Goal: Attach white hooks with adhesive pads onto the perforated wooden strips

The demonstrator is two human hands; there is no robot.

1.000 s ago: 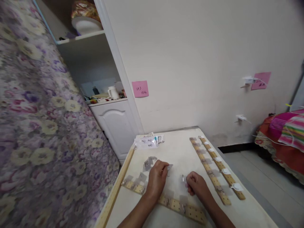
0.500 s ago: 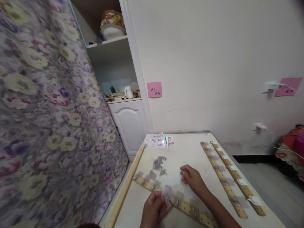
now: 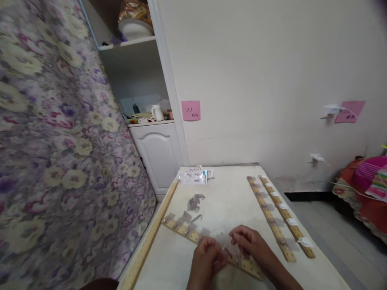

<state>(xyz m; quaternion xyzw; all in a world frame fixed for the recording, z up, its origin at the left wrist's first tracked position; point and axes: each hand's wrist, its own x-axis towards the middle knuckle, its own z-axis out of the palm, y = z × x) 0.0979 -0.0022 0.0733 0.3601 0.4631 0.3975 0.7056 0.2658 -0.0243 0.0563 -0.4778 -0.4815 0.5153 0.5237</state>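
Note:
My left hand [image 3: 208,257] is over the middle of a wooden strip with holes [image 3: 250,268], thumb and fingers pinched together. A clear plastic piece [image 3: 223,241] shows faintly by its fingertips. Just to the right, my right hand [image 3: 246,240] has its fingers curled in close to the left; what they hold, if anything, is hidden. Along the strip sit several clear square pieces with small metal hooks [image 3: 187,231]. Beyond it, a loose pile of clear hook pieces [image 3: 195,202] lies on the white table [image 3: 225,193], with a single loose piece [image 3: 197,218] nearer the strip.
To the right lie a strip with clear hooks [image 3: 274,225] and a strip with white round tags [image 3: 292,222]. A long bare wooden strip [image 3: 151,237] runs along the left edge. Flat packets [image 3: 193,176] rest at the back. A floral curtain [image 3: 69,161] hangs left.
My right hand has come down and left, close to my left hand. The left hand has moved slightly right along the strip. The camera view has shifted a little to the right.

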